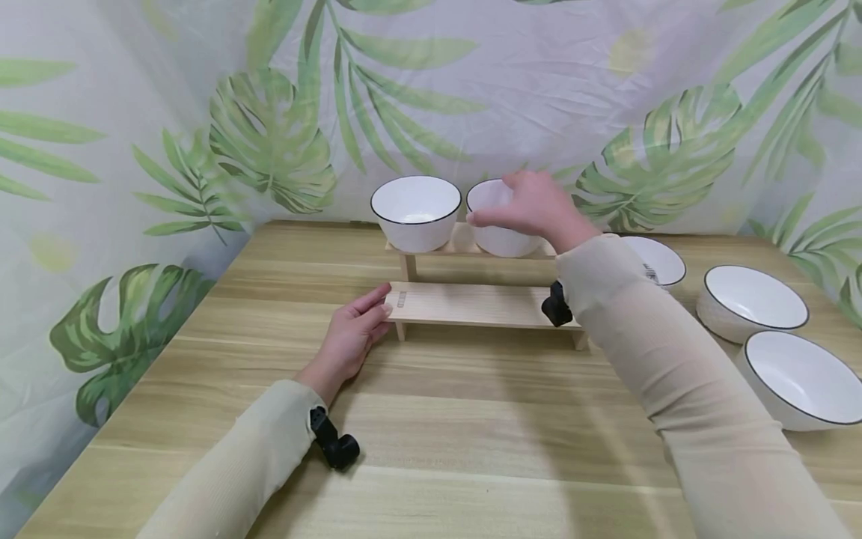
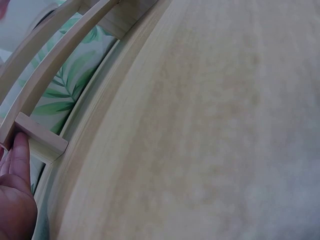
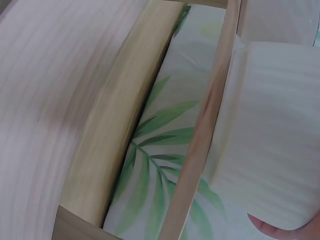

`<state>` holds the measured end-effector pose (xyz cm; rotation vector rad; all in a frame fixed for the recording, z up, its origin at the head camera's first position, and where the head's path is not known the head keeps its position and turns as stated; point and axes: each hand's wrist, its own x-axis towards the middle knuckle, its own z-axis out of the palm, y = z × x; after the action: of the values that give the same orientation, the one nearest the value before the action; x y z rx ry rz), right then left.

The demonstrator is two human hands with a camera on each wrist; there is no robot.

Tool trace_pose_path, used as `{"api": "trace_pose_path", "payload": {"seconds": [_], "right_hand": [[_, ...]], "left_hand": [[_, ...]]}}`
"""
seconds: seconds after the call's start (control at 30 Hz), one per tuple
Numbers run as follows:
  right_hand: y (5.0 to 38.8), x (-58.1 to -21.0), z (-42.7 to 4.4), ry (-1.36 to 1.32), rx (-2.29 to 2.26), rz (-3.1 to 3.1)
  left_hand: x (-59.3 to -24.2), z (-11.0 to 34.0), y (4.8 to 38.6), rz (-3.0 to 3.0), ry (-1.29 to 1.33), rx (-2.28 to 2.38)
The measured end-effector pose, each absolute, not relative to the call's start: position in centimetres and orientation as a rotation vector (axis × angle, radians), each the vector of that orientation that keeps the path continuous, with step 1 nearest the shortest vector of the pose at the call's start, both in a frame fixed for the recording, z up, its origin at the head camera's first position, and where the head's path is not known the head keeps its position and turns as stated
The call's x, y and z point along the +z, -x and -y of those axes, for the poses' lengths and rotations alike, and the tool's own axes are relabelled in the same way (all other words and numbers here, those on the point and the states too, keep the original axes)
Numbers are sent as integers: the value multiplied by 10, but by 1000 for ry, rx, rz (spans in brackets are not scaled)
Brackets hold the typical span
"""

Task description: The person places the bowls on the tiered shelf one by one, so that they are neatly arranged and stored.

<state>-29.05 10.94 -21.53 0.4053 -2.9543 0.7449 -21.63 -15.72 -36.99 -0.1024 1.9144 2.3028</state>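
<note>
A two-tier wooden stand is on the table. My left hand holds the left end of its lower shelf, thumb near the top edge. In the left wrist view, fingers press against the wood beside a short leg. My right hand grips a white, dark-rimmed bowl on the upper shelf, with the thumb at its near rim and part of the bowl hidden behind the hand. Left of it, a similar bowl rests upright on the same shelf. The right wrist view shows the gripped bowl's white side close up.
To the right on the table are three more white bowls: one partly hidden behind the right sleeve, a second bowl, and a nearer one. A leaf-patterned cloth hangs behind the table.
</note>
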Motion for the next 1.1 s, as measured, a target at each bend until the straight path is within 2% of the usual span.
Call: {"api": "trace_pose_path", "payload": {"seconds": [0.57, 1.1], "right_hand": [[292, -210, -109, -452, 642, 3087], [290, -203, -137, -415, 874, 2943]], "left_hand": [[-368, 156, 216, -1906, 123, 2318], [-370, 157, 217, -1918, 105, 2294]]}}
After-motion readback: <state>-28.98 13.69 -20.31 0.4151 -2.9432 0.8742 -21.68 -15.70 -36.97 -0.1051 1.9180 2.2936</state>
